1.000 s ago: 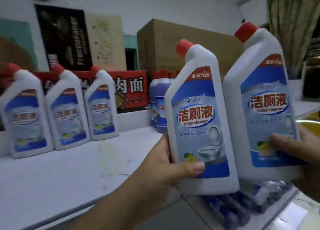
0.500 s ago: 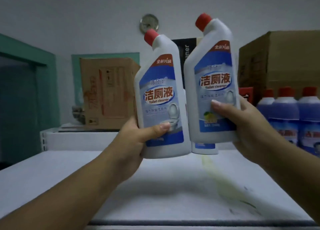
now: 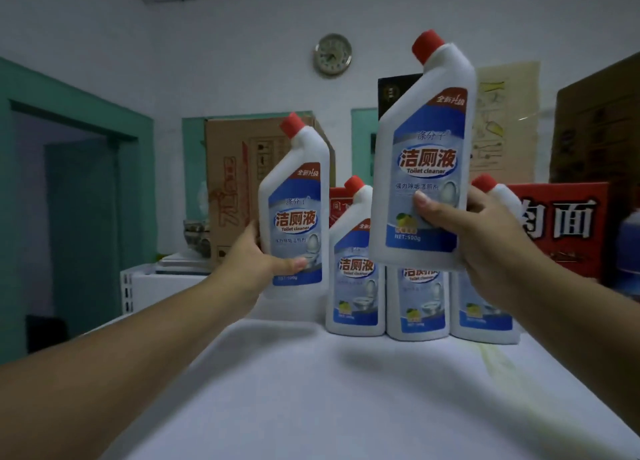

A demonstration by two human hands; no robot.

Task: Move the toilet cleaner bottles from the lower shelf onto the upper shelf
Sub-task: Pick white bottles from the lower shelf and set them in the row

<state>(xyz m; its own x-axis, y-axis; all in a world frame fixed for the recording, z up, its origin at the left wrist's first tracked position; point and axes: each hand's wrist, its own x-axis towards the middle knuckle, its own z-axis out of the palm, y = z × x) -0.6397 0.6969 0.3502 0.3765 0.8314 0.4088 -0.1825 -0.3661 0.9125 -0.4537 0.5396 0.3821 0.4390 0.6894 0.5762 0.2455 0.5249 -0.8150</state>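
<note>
Left hand: the left hand (image 3: pixel 254 262) grips a toilet cleaner bottle, here called the left bottle (image 3: pixel 294 203). The thumb lies across the lower front of the label and the fingers are curled round the back of the left side.
Left bottle: upright with its red cap on top, it is to the right of the palm and over the far edge of the upper shelf (image 3: pixel 346 407). I cannot tell whether its base touches the surface.
Right hand: the right hand (image 3: pixel 485 241) grasps a second toilet cleaner bottle, the right bottle (image 3: pixel 427 141). The thumb presses on the front of the label and the palm is against the lower right side.
Right bottle: held clear above the surface, it tilts slightly right, higher than the left bottle. It sits left of the palm and partly covers the row behind.
Standing row: three toilet cleaner bottles (image 3: pixel 355 279) stand side by side near the far edge, between the two hands. The leftmost is just beside the left bottle.
Behind the shelf: a brown cardboard box (image 3: pixel 235 182) sits at the far left and a red carton (image 3: pixel 568 227) at the far right. A blue bottle (image 3: pixel 628 245) shows at the right edge.
Wall: a round clock (image 3: pixel 332 55) hangs above.
</note>
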